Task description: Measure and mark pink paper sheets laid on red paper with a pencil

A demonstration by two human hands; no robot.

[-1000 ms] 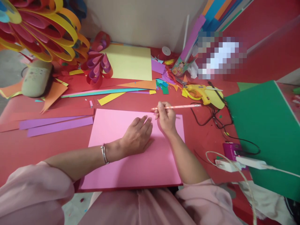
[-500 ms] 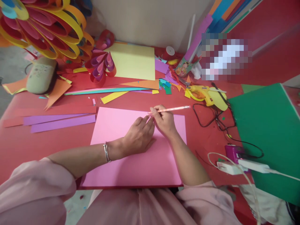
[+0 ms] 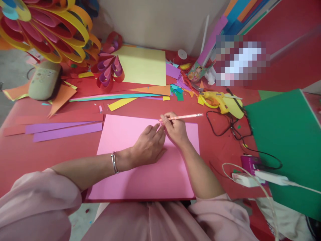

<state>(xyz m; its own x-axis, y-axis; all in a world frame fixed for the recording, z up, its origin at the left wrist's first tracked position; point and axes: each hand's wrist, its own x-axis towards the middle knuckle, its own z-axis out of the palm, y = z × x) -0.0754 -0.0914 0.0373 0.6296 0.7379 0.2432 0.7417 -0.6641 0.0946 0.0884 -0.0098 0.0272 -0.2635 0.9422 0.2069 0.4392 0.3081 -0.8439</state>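
A sheet of pink paper (image 3: 120, 182) lies in front of me at the table's near edge. My right hand (image 3: 176, 129) is closed round a pencil (image 3: 187, 116), its pink eraser end pointing right. The pencil's tip is at the sheet's far edge, close to my left fingertips. My left hand (image 3: 149, 144) rests on the paper with its fingers stretched out toward the tip. Its fingertips nearly meet my right hand, and whether they pinch anything there is hidden.
Purple paper strips (image 3: 67, 132) lie left. Behind are a pale yellow sheet (image 3: 142, 67), paper scraps, scissors (image 3: 197, 87) and a yellow glue gun (image 3: 217, 100). A black cord (image 3: 218, 134), a white plug (image 3: 271, 177) and a green sheet (image 3: 286, 144) occupy the right. A paper flower (image 3: 50, 30) stands far left.
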